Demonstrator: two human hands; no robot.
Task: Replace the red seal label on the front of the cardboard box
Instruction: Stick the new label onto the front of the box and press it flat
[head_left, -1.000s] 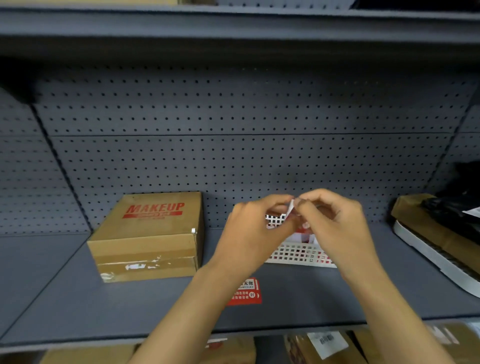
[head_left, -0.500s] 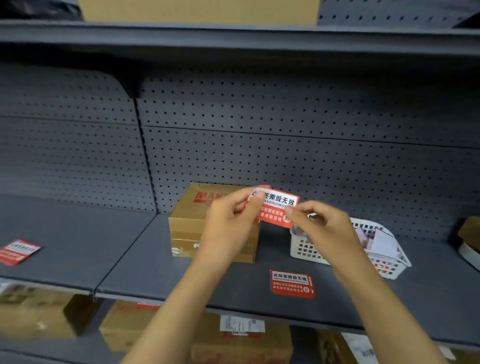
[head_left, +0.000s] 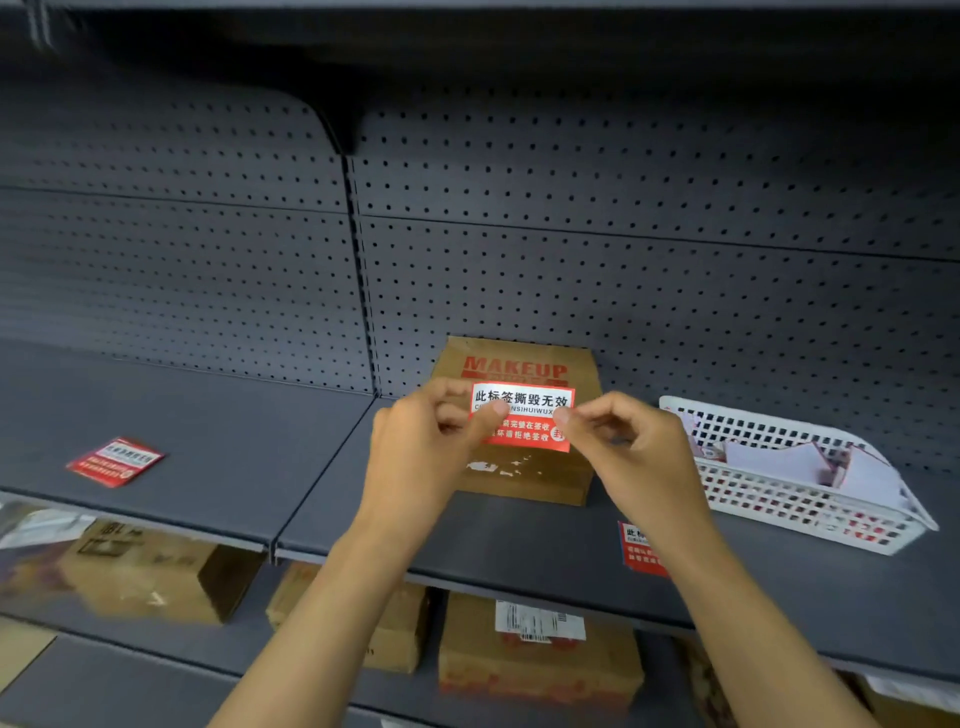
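Head view | left hand and right hand fingers pinch red seal label ends | before cardboard box

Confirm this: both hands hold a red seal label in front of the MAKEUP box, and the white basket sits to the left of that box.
One thing is wrong. In the head view, the white basket sits to the right of the MAKEUP box, not the left. The left hand and right hand do hold the red seal label in front of it.
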